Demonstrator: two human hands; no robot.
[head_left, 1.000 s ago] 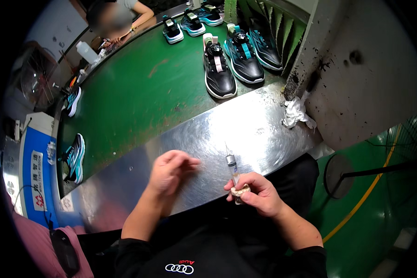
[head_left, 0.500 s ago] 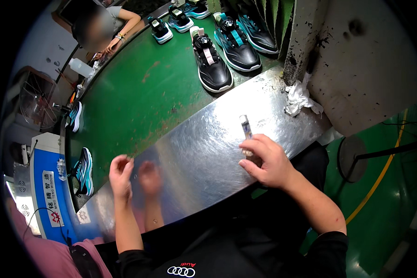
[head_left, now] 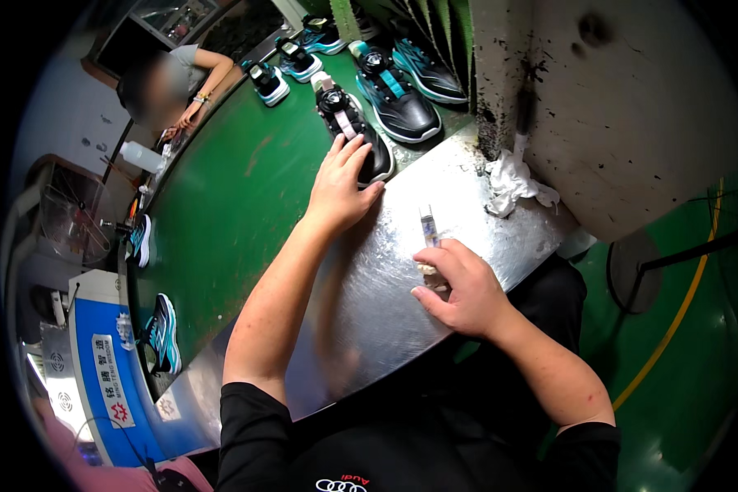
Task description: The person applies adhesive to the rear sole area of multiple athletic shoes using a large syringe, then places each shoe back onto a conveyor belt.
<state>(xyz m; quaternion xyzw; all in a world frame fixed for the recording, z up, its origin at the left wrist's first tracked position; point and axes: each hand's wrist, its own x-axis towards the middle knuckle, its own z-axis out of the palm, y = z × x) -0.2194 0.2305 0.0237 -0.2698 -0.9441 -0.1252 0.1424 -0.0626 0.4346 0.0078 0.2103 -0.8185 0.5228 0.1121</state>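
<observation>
My left hand [head_left: 340, 189] is stretched over a black shoe [head_left: 371, 158] with a pink strap and a dial on its tongue. Its spread fingers rest on the shoe's upper, which they partly hide. Over the metal plate [head_left: 385, 303], my right hand [head_left: 459, 287] is closed round a slim, lighter-like tube [head_left: 429, 230] with a silvery tip pointing away from me. Something small and pale shows by the curled fingers; I cannot make out what. Beside the pink-strapped shoe stands a black shoe with teal trim [head_left: 402, 107], and another teal-trimmed shoe [head_left: 430, 70] is behind it.
Smaller-looking shoes [head_left: 266, 84] line the far edge of the green table [head_left: 230, 189]. A shoe [head_left: 164, 336] lies at the left edge. A crumpled white cloth [head_left: 512, 184] sits against the grey post on the right. A co-worker's arm [head_left: 213, 82] rests across the table, near a white bottle [head_left: 142, 156].
My left hand has moved from the table's near left, forward and right, onto the pink-strapped shoe. My right hand keeps the tube in nearly the same place. The view has shifted slightly.
</observation>
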